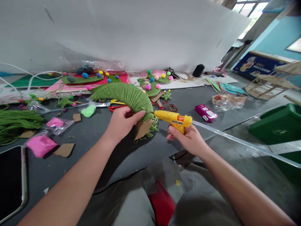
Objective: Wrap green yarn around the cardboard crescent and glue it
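Note:
My left hand (123, 121) grips a curved piece wrapped in green yarn (124, 94), thumb on top near its right end. Bare brown cardboard (143, 128) and loose green yarn ends stick out below that end. In my right hand (184, 136) is a yellow glue gun (172, 118), its nozzle at the yarn near my left thumb. A long clear glue stick (235, 138) runs from the back of the gun to the right. Scissors (103, 104) with an open blade lie behind my left hand.
Green yarn strands (20, 124), pink clay (41, 145) and a phone (13, 185) lie at the left. Pieces with coloured balls (152, 89) are at the back. A purple toy-like object (205, 113) and a plastic bag (228, 102) lie right, near a green bin (277, 124).

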{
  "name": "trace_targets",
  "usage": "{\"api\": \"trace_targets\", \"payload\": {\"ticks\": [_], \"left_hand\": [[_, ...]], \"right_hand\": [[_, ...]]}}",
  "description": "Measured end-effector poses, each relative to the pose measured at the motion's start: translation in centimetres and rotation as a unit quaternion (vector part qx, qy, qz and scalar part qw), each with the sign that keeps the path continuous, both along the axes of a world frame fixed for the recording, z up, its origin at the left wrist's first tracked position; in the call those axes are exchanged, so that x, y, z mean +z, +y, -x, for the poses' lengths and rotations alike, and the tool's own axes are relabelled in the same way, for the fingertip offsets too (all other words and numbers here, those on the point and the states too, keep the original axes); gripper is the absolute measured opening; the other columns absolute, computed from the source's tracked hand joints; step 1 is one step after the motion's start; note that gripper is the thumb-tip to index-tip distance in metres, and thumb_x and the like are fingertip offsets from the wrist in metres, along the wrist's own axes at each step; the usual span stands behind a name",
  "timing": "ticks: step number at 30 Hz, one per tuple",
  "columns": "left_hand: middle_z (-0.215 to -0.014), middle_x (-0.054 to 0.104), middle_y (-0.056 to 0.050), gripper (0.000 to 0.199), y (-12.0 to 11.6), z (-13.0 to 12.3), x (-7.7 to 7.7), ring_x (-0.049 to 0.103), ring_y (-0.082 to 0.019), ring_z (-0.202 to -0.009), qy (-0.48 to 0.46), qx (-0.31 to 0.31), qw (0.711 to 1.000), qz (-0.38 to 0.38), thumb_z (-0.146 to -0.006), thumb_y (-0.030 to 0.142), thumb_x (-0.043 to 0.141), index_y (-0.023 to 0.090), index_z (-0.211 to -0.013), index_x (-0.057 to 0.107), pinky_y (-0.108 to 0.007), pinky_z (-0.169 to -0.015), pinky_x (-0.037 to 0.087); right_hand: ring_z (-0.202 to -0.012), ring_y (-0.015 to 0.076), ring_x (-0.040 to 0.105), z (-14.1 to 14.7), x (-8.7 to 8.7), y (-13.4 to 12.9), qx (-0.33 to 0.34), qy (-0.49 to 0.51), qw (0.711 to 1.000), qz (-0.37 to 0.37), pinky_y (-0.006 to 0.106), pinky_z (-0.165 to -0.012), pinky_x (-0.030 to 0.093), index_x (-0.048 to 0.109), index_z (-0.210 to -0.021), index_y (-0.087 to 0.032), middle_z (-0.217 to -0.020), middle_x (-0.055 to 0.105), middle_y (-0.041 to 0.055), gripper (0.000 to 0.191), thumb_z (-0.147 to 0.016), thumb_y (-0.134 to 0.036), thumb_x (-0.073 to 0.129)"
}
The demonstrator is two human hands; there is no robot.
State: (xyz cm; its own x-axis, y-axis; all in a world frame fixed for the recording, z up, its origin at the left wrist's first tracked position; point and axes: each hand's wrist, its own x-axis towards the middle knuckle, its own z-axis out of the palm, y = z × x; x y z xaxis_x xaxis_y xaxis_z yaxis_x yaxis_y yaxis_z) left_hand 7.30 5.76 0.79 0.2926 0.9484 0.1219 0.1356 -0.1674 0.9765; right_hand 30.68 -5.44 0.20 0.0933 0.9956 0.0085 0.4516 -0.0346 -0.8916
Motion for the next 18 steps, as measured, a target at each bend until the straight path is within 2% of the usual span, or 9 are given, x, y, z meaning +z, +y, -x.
{"api": "trace_targets", "payload": {"ticks": [10,18], "left_hand": [[-0.069,0.067,-0.001,0.031,0.04,-0.01,-0.10,0.062,-0.015,-0.067,-0.003,0.001,1.000,0.009,-0.076,0.045,0.077,0.017,-0.070,0.066,-0.024,-0.058,0.052],[-0.073,0.069,-0.002,0.029,0.07,-0.09,0.01,0.062,-0.014,-0.069,-0.006,-0.003,1.000,0.016,-0.076,0.043,0.077,0.016,-0.073,0.067,-0.022,-0.058,0.052]], "right_hand": [[-0.074,0.0199,0.069,0.26,0.18,-0.09,0.013,-0.022,1.000,0.009,0.035,-0.079,0.056,0.068,-0.078,-0.020,-0.076,0.073,0.0049,0.040,-0.091,-0.057,0.059],[-0.074,0.0193,0.069,0.24,0.20,-0.25,0.003,-0.038,0.999,0.005,0.034,-0.077,0.055,0.068,-0.075,-0.019,-0.076,0.073,0.0052,0.044,-0.091,-0.058,0.057]]}}
